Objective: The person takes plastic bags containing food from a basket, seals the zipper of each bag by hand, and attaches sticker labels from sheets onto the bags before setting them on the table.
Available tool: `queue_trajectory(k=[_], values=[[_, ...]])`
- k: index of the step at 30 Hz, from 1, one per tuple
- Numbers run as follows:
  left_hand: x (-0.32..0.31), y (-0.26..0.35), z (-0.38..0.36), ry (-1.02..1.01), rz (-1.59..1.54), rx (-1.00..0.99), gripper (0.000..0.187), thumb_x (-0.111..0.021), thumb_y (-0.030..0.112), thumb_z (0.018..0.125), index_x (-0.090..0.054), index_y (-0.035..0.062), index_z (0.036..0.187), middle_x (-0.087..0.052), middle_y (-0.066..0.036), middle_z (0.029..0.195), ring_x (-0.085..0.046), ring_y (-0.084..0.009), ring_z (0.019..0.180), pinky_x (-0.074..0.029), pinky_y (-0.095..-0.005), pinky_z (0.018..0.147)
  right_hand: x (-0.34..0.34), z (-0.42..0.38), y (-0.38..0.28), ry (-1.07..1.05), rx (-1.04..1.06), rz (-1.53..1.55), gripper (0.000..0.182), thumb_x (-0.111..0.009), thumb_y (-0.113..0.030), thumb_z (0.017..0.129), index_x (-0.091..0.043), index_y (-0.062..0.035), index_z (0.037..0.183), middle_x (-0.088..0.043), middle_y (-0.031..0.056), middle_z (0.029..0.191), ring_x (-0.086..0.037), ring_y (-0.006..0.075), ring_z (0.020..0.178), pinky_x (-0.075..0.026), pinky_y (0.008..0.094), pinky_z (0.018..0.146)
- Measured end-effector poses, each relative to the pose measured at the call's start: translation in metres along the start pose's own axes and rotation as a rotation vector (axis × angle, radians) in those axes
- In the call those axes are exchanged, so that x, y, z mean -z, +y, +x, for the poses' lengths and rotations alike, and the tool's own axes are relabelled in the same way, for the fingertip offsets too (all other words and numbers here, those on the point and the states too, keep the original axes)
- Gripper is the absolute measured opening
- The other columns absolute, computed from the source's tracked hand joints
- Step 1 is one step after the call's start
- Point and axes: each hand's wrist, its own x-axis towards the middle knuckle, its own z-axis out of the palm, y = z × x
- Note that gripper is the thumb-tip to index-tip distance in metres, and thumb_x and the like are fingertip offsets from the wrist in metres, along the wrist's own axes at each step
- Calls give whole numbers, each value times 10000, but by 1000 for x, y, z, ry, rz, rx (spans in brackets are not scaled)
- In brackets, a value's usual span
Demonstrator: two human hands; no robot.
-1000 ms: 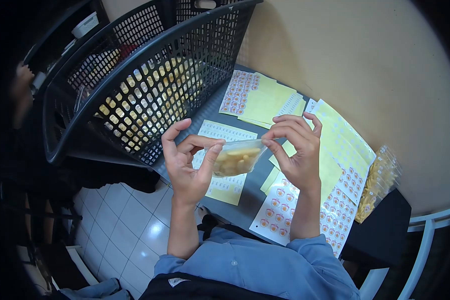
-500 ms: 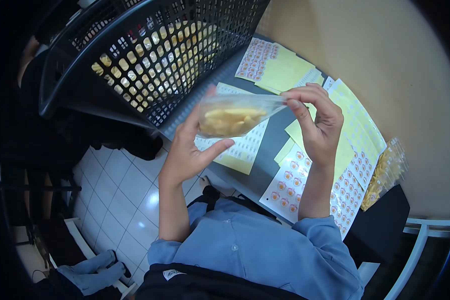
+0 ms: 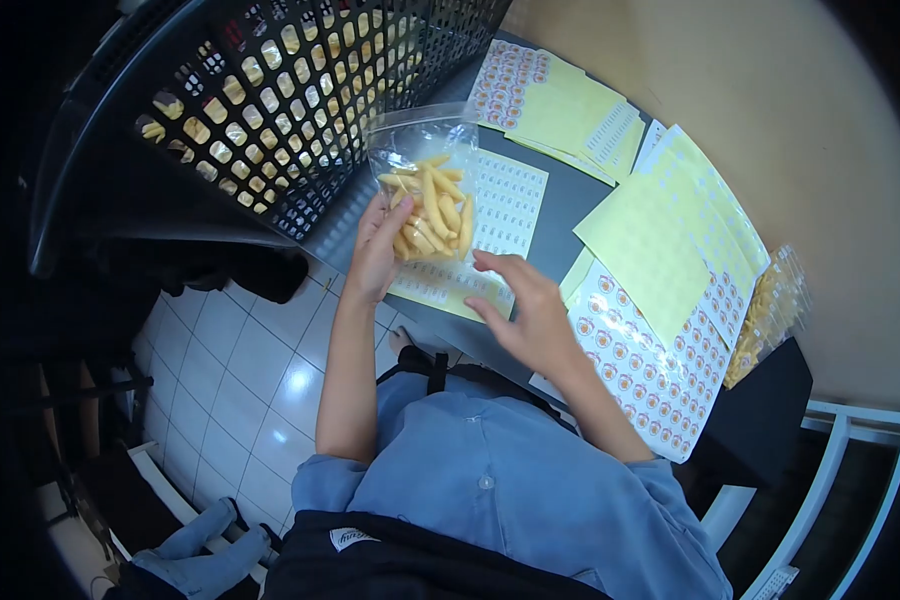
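A clear zip bag of yellow stick-shaped snacks [image 3: 432, 205] hangs upright in my left hand [image 3: 375, 245], the thumb pressed on its front at the left side. My right hand [image 3: 525, 310] is just right of the bag's lower corner, thumb and fingers apart, holding nothing. Under the bag lies a sheet of small printed labels [image 3: 510, 205] on the grey table [image 3: 460, 335]. To the right, sheets of round orange-and-pink stickers [image 3: 645, 375] lie partly beneath a pale yellow sheet [image 3: 650, 250].
A black slatted basket [image 3: 300, 110] full of bagged snacks stands at the upper left. More sticker sheets [image 3: 570, 105] lie at the back, by a beige wall. Another snack bag [image 3: 765, 310] rests at the right edge. A person's jeans-clad legs [image 3: 200, 550] show at lower left.
The bag has turned from lying sideways to upright, its front now facing me. My right hand has let go of its top end and moved down and left. The view has shifted slightly.
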Motion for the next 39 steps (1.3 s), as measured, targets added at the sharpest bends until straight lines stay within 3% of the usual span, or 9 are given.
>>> queue_trajectory(k=[5, 11, 26, 39], values=[[3, -8, 15, 18, 182, -52, 318, -449, 154, 850, -411, 2, 1126, -519, -64, 1032, -508, -95, 907, -402, -219, 785, -29, -16, 7, 157, -139, -5, 320, -607, -74, 693, -461, 6, 966, -525, 140, 932, -553, 296, 825, -439, 366, 703], [1, -15, 22, -24, 204, -100, 300, -469, 145, 842, -427, -1, 1101, -526, -62, 1015, -513, -92, 891, -409, -210, 760, -43, -15, 2, 11, -29, -84, 331, -598, -83, 694, -463, 10, 981, -485, 158, 1057, -437, 302, 1057, -384, 364, 857], [8, -31, -1, -90, 192, -42, 313, -456, 127, 846, -403, -14, 1122, -514, -65, 1027, -497, -85, 899, -403, -204, 763, -57, -53, -7, 111, -70, -162, 290, -648, -74, 658, -571, -24, 933, -566, 88, 1007, -526, 233, 980, -416, 353, 853], [4, -31, -12, -165, 242, -53, 312, -446, 91, 842, -390, -28, 1126, -497, -75, 1047, -484, -91, 914, -396, -203, 770, -64, -59, -11, 200, -88, -208, 214, -649, -26, 632, -601, -21, 840, -593, 83, 941, -559, 227, 925, -441, 342, 822]])
